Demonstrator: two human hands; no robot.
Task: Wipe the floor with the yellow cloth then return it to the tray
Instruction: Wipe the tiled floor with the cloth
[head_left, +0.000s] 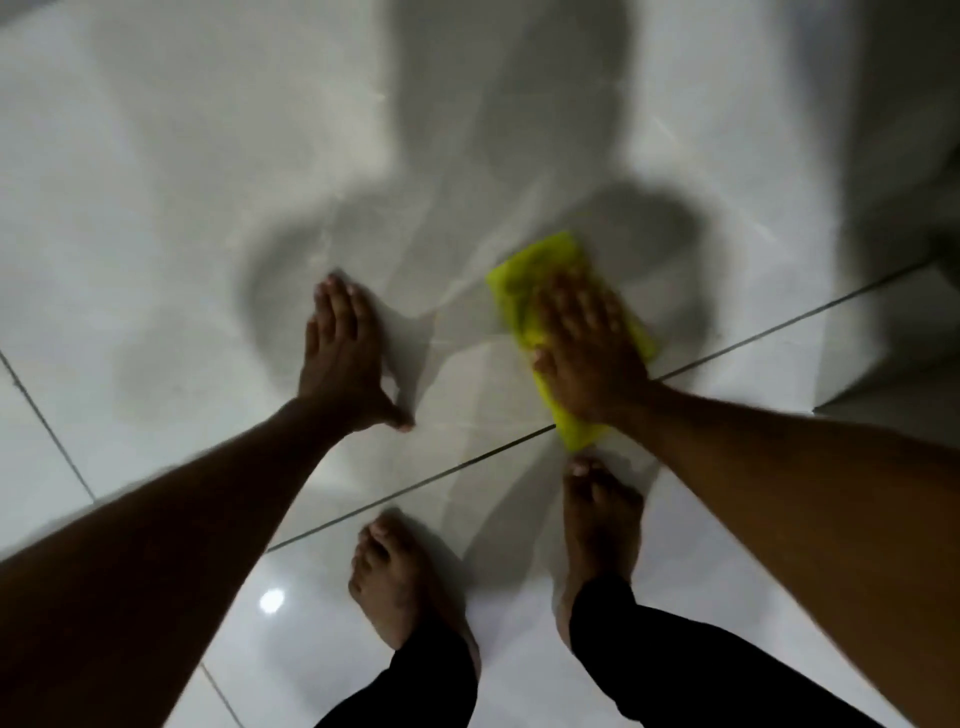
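Under right hand (587, 358): flattened yellow cloth (540, 270)

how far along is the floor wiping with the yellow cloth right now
Done: the yellow cloth is already out and down on the floor. In hand: the right hand presses flat on it, mid-wipe, while the left hand braces on the tiles. Left: finishing the wipe and returning the cloth to the tray, which is not in view.

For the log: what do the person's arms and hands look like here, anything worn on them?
Both forearms are bare, with no sleeves in view. The left hand and right hand wear no gloves; no rings or watch show, though motion blur hides fine detail.
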